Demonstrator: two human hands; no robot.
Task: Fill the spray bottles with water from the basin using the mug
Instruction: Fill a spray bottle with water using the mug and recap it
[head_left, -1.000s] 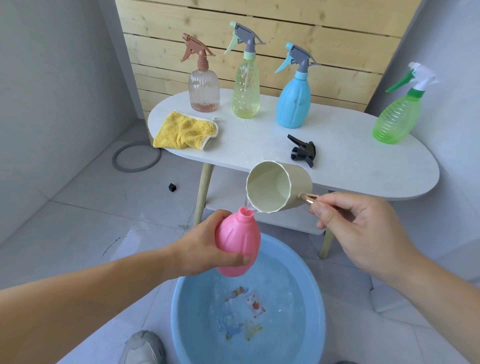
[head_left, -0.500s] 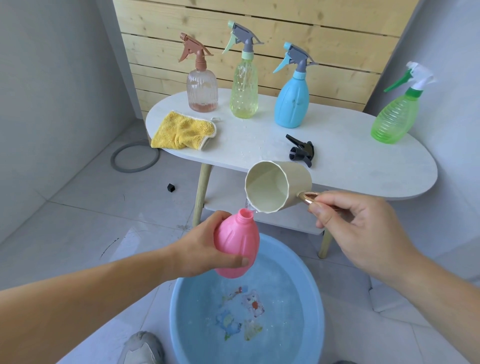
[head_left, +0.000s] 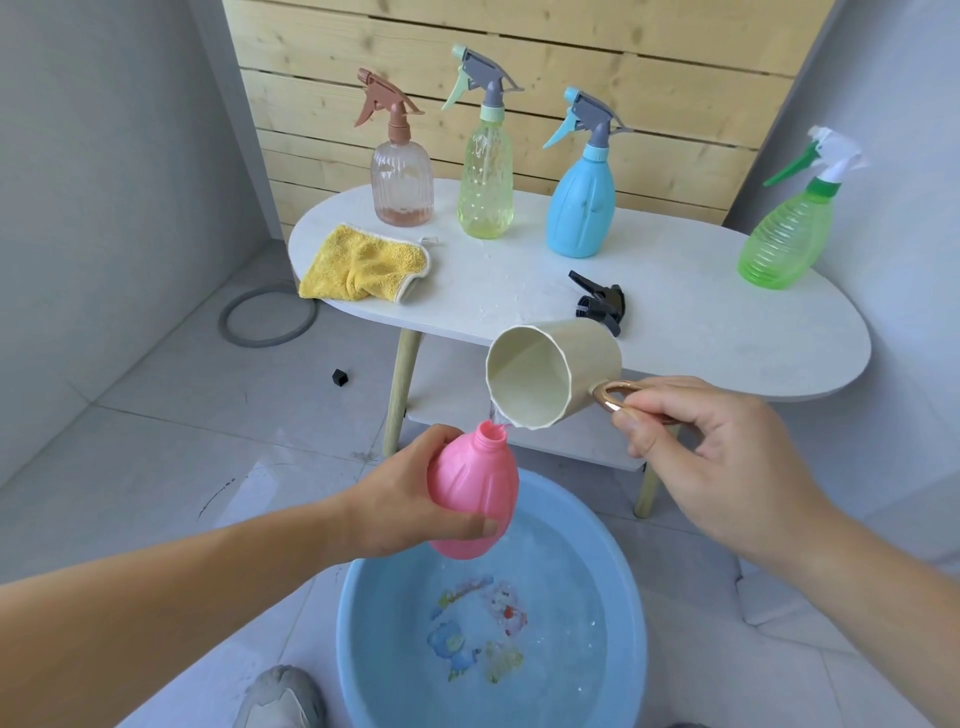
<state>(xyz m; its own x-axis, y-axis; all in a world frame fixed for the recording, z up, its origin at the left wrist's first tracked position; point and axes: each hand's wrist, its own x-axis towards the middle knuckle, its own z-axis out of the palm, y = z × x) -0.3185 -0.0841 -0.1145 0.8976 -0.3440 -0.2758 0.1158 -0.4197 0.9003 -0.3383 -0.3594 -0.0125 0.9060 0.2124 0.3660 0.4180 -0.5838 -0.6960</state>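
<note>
My left hand (head_left: 400, 499) grips a pink spray bottle (head_left: 474, 491) with no spray head, held tilted above the blue basin (head_left: 363, 649) of water. My right hand (head_left: 696, 457) pinches the gold handle of a cream mug (head_left: 556, 379), tipped on its side with its lip just over the bottle's open neck; a thin stream of water runs from it. The black spray head (head_left: 597, 301) lies on the white table (head_left: 727, 322). Behind stand a clear pink bottle (head_left: 401, 182), a yellow-green one (head_left: 485, 182), a blue one (head_left: 581, 208) and a green one (head_left: 784, 234).
A yellow cloth (head_left: 363, 265) lies on the table's left end. The table has wooden legs and a lower shelf (head_left: 447, 395). A grey ring (head_left: 267, 319) and a small black piece (head_left: 339, 376) sit on the tiled floor. A grey shoe (head_left: 280, 696) shows beside the basin.
The mug stays tipped over the pink bottle's neck and water keeps running. Both hands hold almost still; my view has drifted slightly.
</note>
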